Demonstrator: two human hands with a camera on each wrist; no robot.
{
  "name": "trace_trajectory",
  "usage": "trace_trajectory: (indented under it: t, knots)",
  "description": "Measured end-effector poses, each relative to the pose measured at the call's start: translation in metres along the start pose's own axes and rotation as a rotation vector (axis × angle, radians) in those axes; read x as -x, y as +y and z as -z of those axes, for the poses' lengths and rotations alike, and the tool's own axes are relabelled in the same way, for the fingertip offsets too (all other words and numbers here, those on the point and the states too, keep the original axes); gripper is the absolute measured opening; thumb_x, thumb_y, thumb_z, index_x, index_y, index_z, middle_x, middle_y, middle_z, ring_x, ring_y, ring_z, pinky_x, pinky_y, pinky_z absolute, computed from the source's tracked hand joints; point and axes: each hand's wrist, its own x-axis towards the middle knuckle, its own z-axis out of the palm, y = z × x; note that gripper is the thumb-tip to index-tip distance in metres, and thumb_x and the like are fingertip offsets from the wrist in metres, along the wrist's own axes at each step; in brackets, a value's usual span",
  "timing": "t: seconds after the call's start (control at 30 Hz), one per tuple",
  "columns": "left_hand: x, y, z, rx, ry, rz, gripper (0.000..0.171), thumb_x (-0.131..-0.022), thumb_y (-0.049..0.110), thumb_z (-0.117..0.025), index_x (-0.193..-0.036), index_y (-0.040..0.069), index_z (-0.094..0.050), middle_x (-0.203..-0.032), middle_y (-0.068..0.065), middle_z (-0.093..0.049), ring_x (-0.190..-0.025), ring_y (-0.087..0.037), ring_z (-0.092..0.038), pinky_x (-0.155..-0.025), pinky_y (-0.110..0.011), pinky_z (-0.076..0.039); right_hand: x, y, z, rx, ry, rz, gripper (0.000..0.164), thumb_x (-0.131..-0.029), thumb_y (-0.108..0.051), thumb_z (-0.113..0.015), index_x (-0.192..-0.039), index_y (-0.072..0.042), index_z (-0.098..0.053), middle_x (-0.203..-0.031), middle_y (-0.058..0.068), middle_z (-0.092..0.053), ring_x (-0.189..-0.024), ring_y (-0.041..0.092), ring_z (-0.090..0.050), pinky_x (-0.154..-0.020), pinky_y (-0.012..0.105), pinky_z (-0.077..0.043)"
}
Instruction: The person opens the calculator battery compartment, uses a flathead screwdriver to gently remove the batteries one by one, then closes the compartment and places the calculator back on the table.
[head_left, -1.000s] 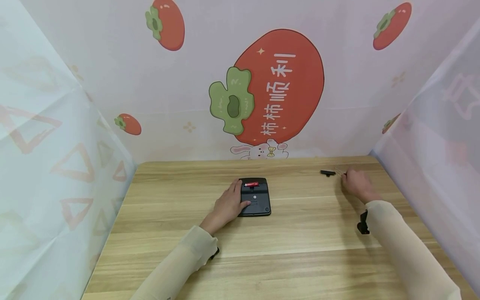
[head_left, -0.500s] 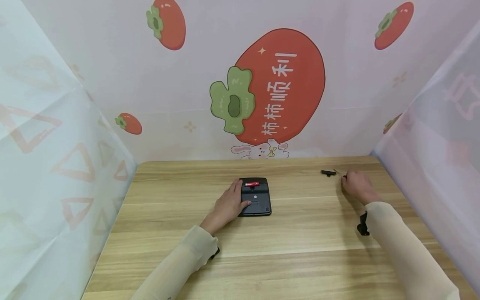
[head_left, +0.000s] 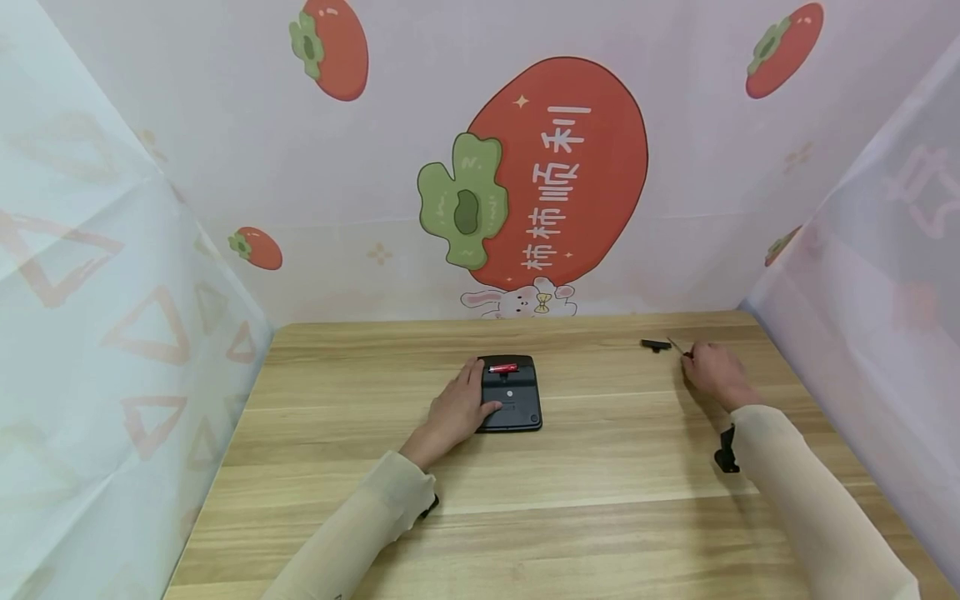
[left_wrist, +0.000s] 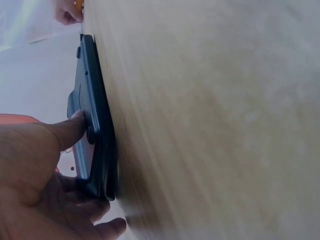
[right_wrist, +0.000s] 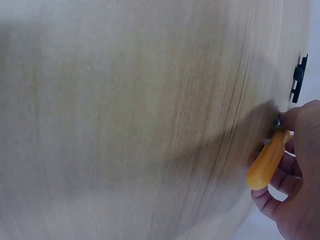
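A black calculator (head_left: 517, 412) lies face down on the table, with a red battery (head_left: 503, 368) in its uncovered slot. My left hand (head_left: 456, 404) grips its left side. In the left wrist view, the thumb (left_wrist: 70, 132) presses on the calculator's back while other fingers lie along its edge. At the far right, my right hand (head_left: 717, 372) holds a screwdriver (right_wrist: 267, 162) by its orange handle. The thin shaft points toward the back, close to a small black battery cover (head_left: 656, 345) on the table. The fingers hide part of the handle.
The wooden table (head_left: 585, 492) meets a patterned paper wall (head_left: 360, 183) at the back. Similar sheets rise at the left and right sides. Black wrist mounts (head_left: 726, 450) sit under the sleeves.
The screwdriver's shaft has turned slightly in my right hand, and its blur has gone. My left hand, the calculator and the battery cover stay in place.
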Motion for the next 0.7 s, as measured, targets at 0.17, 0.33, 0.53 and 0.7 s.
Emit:
trace_trajectory:
  t: [0.17, 0.33, 0.53, 0.7]
  knots:
    - [-0.0002, -0.0006, -0.0006, -0.003, 0.0, 0.0, 0.085, -0.104, 0.042, -0.069, -0.166, 0.003, -0.028, -0.173, -0.017, -0.026, -0.148, -0.041, -0.046, -0.116, -0.053, -0.046, -0.0005, 0.0011, -0.0009, -0.015, 0.002, -0.01, 0.028, -0.108, -0.015, -0.051, -0.099, 0.011, -0.057, -0.084, 0.026, -0.062, -0.066, 0.031, -0.056, -0.056, 0.044, -0.047]
    - [0.0001, -0.0004, 0.0001, 0.001, 0.001, 0.003, 0.084, -0.104, 0.042, -0.069, -0.166, 0.003, -0.028, -0.173, -0.017, -0.026, -0.147, -0.041, -0.046, -0.115, -0.053, -0.047, 0.0002, 0.0016, -0.0005, -0.033, -0.01, -0.023, 0.031, -0.108, -0.019, -0.049, -0.105, 0.012, -0.056, -0.086, 0.024, -0.061, -0.067, 0.03, -0.055, -0.055, 0.041, -0.046]
    - [0.0008, -0.0001, 0.0009, 0.003, 0.002, -0.003, 0.084, -0.104, 0.042, -0.068, -0.166, 0.002, -0.028, -0.173, -0.018, -0.026, -0.147, -0.041, -0.046, -0.115, -0.054, -0.047, 0.0, 0.0026, 0.0006, -0.04, -0.024, -0.015, 0.035, -0.108, -0.022, -0.05, -0.11, 0.012, -0.057, -0.09, 0.026, -0.064, -0.069, 0.031, -0.059, -0.058, 0.045, -0.05]
    - [0.0008, -0.0003, 0.0002, -0.003, 0.004, -0.01, 0.084, -0.104, 0.042, -0.068, -0.166, 0.002, -0.028, -0.173, -0.018, -0.026, -0.147, -0.041, -0.046, -0.115, -0.053, -0.046, 0.0014, 0.0028, 0.0026, -0.039, -0.032, -0.002, 0.04, -0.106, -0.025, -0.053, -0.116, 0.014, -0.058, -0.098, 0.03, -0.067, -0.074, 0.036, -0.066, -0.065, 0.054, -0.055]
